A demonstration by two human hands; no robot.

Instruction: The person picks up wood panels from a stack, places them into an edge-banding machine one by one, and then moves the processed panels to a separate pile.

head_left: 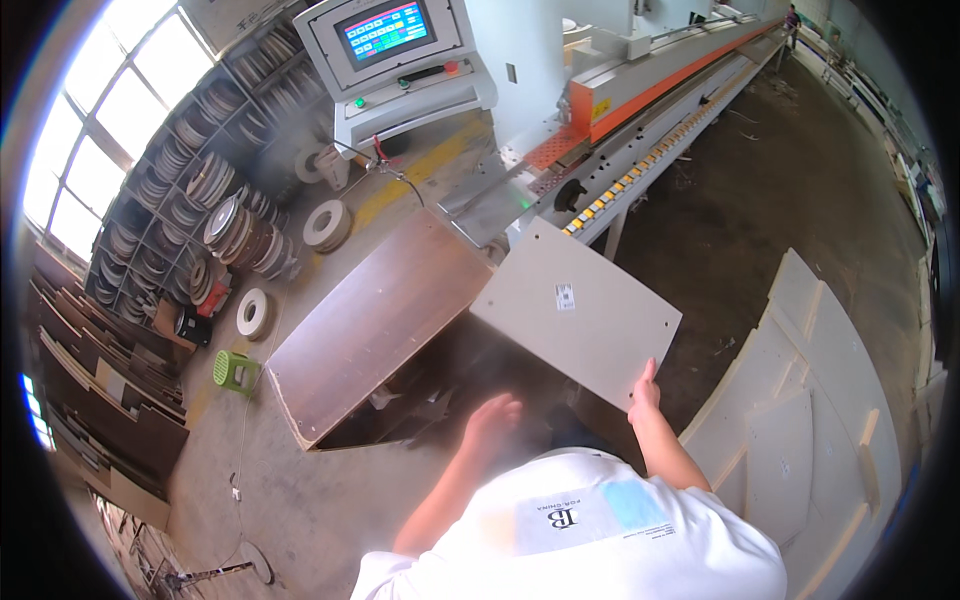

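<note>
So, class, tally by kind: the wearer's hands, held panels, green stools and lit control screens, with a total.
Hands (left hand, right hand): 2
Held pale rectangular panel: 1
Green plastic stool: 1
Lit control screen: 1
Total: 5

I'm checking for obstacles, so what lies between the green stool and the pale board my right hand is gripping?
In the head view, mainly the brown stand lies between the green stool and the pale board in your right hand.
</note>
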